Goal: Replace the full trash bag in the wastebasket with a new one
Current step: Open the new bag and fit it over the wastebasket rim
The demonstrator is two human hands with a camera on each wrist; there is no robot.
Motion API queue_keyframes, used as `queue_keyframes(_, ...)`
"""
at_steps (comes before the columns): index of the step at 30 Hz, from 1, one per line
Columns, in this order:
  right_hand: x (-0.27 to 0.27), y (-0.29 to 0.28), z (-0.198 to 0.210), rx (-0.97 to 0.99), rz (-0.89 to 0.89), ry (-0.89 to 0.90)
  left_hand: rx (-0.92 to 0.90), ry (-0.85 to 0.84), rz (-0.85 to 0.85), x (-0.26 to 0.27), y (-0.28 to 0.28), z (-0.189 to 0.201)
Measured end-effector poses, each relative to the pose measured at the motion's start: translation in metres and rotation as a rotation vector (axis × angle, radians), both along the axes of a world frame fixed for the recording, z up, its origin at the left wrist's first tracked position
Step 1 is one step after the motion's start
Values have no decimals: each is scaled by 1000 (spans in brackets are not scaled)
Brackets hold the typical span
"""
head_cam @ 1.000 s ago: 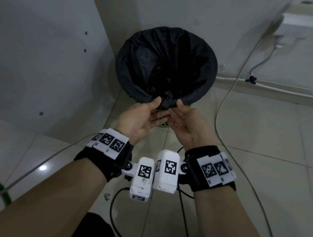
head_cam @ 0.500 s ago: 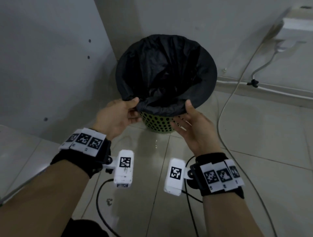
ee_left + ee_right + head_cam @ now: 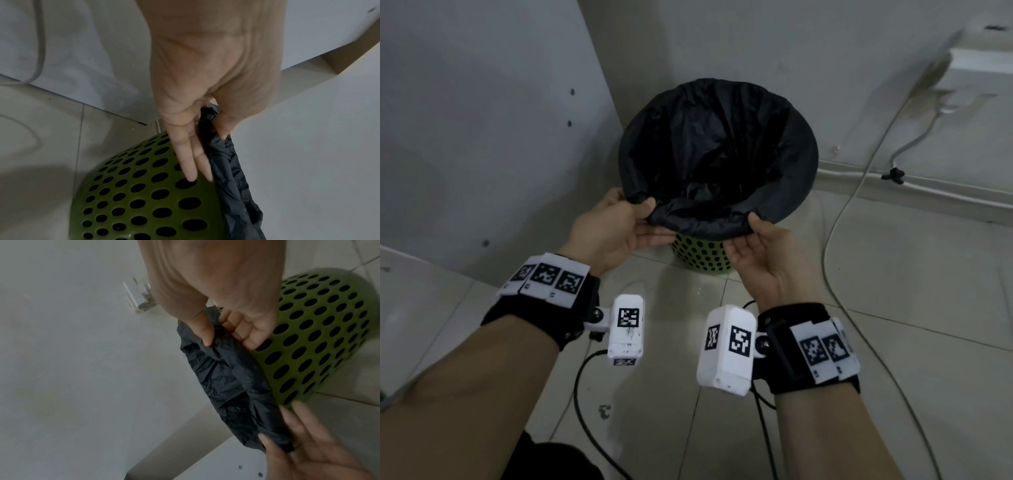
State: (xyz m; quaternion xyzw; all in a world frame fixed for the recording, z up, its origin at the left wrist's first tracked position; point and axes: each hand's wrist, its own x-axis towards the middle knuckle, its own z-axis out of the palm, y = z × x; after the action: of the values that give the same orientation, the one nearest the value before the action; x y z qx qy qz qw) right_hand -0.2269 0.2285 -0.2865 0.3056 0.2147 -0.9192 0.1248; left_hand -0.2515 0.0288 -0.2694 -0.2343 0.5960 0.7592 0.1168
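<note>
Crinkled black trash bag point(image 3: 717, 147) drapes green perforated wastebasket point(image 3: 700, 255); both hands pinch its rim.

Both forearms extended forward, left hand point(image 3: 616, 226) thumb-over-fingers pinching, right hand point(image 3: 767, 253) palm up, seemingly pinching likewise

Wastebasket point(image 3: 700, 255) boxed by cabinet point(image 3: 482, 137) left, wall point(image 3: 756, 41) behind.

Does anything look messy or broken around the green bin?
Nothing broken. The black trash bag sits bunched and wrinkled along the near rim of the green wastebasket, where the left hand and right hand pinch it. That's just mid-fitting.
</note>
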Motion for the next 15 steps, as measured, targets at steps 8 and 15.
queue_keyframes(8,8,3,-6,114,80,57,21,35,34,9,7,-1)
queue_keyframes(15,8,6,-14,184,22,44,-32,73,-37,-2,7,-1)
